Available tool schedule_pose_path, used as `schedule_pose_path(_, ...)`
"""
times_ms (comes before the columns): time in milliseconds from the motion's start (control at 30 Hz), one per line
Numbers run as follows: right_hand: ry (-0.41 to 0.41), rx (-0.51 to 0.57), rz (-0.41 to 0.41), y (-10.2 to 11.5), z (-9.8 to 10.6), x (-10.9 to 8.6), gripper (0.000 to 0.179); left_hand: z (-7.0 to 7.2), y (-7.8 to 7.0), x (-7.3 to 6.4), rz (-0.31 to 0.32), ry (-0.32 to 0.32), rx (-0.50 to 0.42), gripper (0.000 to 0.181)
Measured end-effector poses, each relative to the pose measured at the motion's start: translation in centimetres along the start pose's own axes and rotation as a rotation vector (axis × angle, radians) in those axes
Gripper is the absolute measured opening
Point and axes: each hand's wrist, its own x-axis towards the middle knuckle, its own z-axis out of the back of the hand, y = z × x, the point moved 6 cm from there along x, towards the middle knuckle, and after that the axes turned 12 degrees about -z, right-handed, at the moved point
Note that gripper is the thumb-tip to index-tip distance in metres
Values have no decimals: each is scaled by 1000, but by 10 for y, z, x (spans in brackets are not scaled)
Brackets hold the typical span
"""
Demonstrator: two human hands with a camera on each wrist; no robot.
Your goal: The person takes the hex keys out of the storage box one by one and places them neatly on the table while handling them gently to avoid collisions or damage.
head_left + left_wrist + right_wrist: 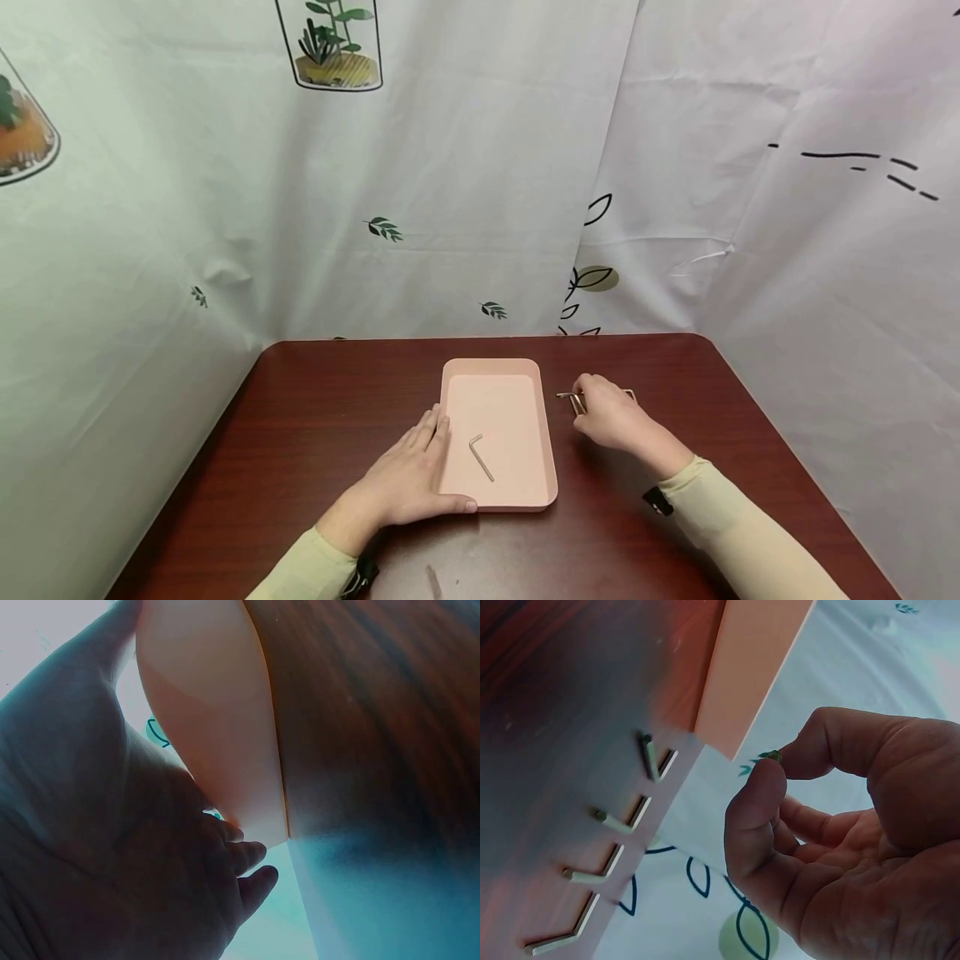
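Observation:
A pale pink rectangular tray (pixel 497 398) lies on the table with one L-shaped hex key (pixel 483 463) inside it. My left hand (pixel 408 479) rests against the tray's left side, fingers fairly straight along the wall and thumb at the near rim. To the right of the tray, my right hand (pixel 611 412) pinches a small metal piece, seemingly a hex key (pixel 775 756), between thumb and index finger; most of it is hidden by the fingers. Several other hex keys (pixel 615 823) lie in a row on the table beside that hand, partly covered by it in the head view.
The dark reddish wood table (pixel 337 400) has rounded far corners. Patterned white cloth (pixel 450 167) hangs behind and on both sides of it. A small greyish mark or strip (pixel 433 582) shows near the table's front.

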Motion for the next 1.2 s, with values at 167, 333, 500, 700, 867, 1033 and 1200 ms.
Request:
schedule_pose_path(167,-10,-3,-19,-9,1,0,36,0,0,0,-2,-3,3,139)
schedule_pose_path(333,-20,5,10,-15,4,0,37,1,0,0,-3,-5,7,139)
schedule_pose_path(500,-18,1,-10,-24,4,0,36,1,0,0,-1,-7,2,139)
schedule_pose_path(700,-17,3,-17,-34,4,2,38,0,0,0,3,-6,-4,139)
schedule_pose_path(867,-9,4,-27,-40,6,3,39,0,0,0,9,1,-14,139)
schedule_pose_path(1033,-9,-1,-31,-45,8,4,38,1,-1,0,2,-1,-12,139)
schedule_pose_path(1200,-23,-7,-30,-51,9,5,37,2,-2,-1,0,-1,-15,138)
